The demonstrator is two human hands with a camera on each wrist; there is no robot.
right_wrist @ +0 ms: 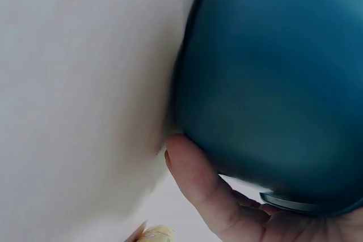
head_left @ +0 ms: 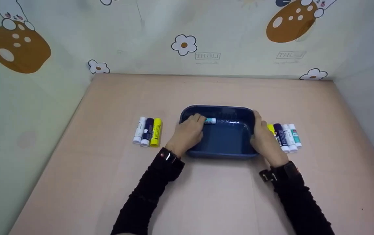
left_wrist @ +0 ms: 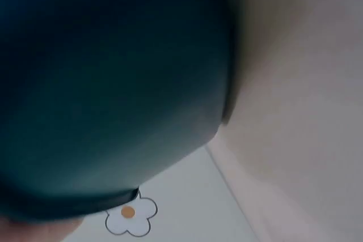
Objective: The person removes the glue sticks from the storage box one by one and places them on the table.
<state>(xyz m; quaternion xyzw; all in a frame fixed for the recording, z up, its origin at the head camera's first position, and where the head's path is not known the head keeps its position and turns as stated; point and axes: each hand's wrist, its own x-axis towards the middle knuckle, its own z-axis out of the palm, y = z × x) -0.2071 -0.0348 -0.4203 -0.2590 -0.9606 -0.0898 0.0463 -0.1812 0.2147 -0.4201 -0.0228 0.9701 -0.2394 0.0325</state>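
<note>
The left hand reaches over the left rim of the blue tray in the middle of the table, its fingers curled in a grasping grip on a glue stick with a teal label. The stick lies along the tray's far wall, its free end pointing right. The right hand presses flat against the tray's right wall from outside, thumb along the rim, fingers fairly straight, bracing rather than clenched.

To do this step well, I would keep the right hand firm on the wall so the tray does not slide, lower the stick until it lies on the floor of the tray, parallel to the far wall, and only then loosen the fingers, so it does not roll.

Three sticks lie side by side on the table left of the tray; a row of four lies right of it, just beyond the right hand, which partly covers the yellow one.

The left hand hides most of the held stick, so whether it touches the tray floor cannot be told. Both wrist views are blurred and almost filled by the tray's blue wall; the right one shows only a finger against it.
</note>
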